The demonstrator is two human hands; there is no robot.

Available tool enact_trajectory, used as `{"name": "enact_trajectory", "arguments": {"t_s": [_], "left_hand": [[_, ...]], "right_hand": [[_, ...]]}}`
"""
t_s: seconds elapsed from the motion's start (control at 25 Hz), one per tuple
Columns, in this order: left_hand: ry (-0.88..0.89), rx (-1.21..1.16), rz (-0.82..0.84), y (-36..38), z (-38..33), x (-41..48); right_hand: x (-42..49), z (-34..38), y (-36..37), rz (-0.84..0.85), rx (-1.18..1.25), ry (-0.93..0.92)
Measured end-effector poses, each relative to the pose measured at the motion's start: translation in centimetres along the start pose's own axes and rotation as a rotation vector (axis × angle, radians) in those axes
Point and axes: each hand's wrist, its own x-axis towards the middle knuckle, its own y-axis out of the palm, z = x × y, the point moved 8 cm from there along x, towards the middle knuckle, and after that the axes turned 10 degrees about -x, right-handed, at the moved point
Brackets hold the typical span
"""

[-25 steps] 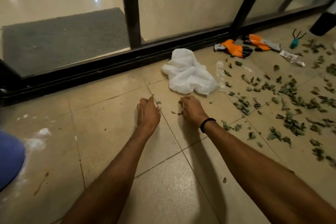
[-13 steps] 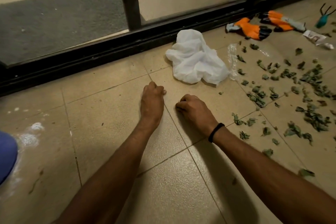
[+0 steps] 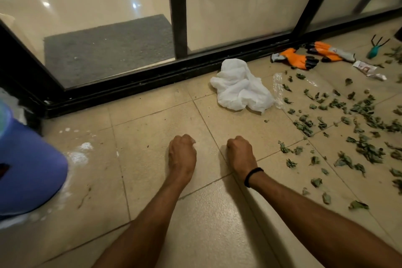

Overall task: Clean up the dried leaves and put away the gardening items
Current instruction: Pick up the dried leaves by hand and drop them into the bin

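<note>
The beige tiled floor (image 3: 152, 180) carries everything here, and it runs up to a black-framed sliding glass door (image 3: 178, 11) across twelve o'clock, with a grey doormat (image 3: 108, 48) lying beyond the glass at eleven. A large blue-violet rounded object (image 3: 28, 172) sits at nine o'clock beside pale powdery smears; what it is cannot be told. The scatter of dried green leaves (image 3: 352, 128) spreads from two to four o'clock, well apart from the hands, so most of the clearing looks not yet done. A crumpled white cloth (image 3: 239, 91) lies at one o'clock just beside a clear plastic sheet (image 3: 278, 89), probably kept near as a catch-all for the leaves. Along the door track at two o'clock rest a pair of orange-and-grey gardening gloves (image 3: 313, 56), a small teal-handled hand rake (image 3: 376, 48) and a crumpled paper packet (image 3: 367, 69), grouped as if awaiting storage. At centre, the left hand (image 3: 181, 154) and the right hand (image 3: 241, 154), which has a black band at its wrist, are each curled into a loose fist with knuckles down on the tile, likely cupping picked-up crumbs, though nothing shows inside either.
</note>
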Motion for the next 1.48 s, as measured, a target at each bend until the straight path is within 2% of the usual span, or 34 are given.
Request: {"name": "enact_trajectory", "arguments": {"t_s": [0.08, 0.12, 0.2, 0.24, 0.32, 0.4, 0.48, 0.56, 0.64, 0.76, 0.84, 1.0, 1.16, 1.24, 1.36, 1.48], "left_hand": [[-0.091, -0.099, -0.082, -4.5, 0.6, -0.7], [-0.105, -0.149, -0.130, -7.4, 0.1, -0.8], [-0.081, -0.238, -0.235, -14.2, -1.8, -0.6], [-0.066, -0.269, -0.303, -18.2, -2.8, -0.4], [-0.043, -0.314, -0.476, -26.8, -3.5, -0.1], [-0.036, -0.322, -0.643, -34.9, -2.6, -0.5], [-0.083, -0.224, -0.787, -42.1, -0.1, -2.1], [-0.185, -0.105, -0.847, -47.1, 3.6, -3.8], [-0.317, -0.046, -0.806, -49.0, 8.1, -4.7], [-0.481, -0.066, -0.709, -48.8, 12.2, -5.6], [-0.499, -0.069, -0.699, -48.4, 11.8, -5.8], [-0.395, -0.035, -0.787, -47.7, 6.9, -5.3], [-0.134, -0.179, -0.770, -42.7, -1.3, -2.2], [-0.018, -0.243, -0.648, -37.7, -6.2, -0.5], [0.098, -0.260, -0.327, -26.1, -12.4, 0.5], [0.183, -0.240, -0.011, -13.4, -16.0, -1.9]], "right_hand": [[0.5, 0.6, 0.3, 0.122, 0.179, 0.175], [0.5, 1.4, 0.7, 0.225, 0.394, 0.298], [-0.2, 6.0, 0.8, 0.509, 0.992, 0.527], [-0.3, 9.8, -0.2, 0.638, 1.297, 0.563], [0.7, 18.1, -4.3, 0.768, 1.719, 0.522], [1.9, 25.9, -10.0, 0.812, 1.870, 0.322], [1.8, 33.1, -15.6, 0.767, 1.816, 0.047], [1.3, 39.6, -19.1, 0.614, 1.659, -0.211], [0.3, 44.9, -20.3, 0.402, 1.351, -0.389], [-2.0, 50.9, -19.2, 0.142, 0.660, -0.630], [-3.0, 52.0, -18.6, 0.072, 0.554, -0.688], [-1.4, 47.3, -19.7, 0.029, 0.783, -0.512], [1.8, 36.1, -21.0, 0.037, 0.923, -0.301], [2.9, 28.3, -20.5, 0.037, 0.923, -0.180], [2.6, 13.1, -17.7, -0.003, 0.849, 0.079], [-1.4, -1.5, -14.9, -0.043, 0.720, 0.335]]}}
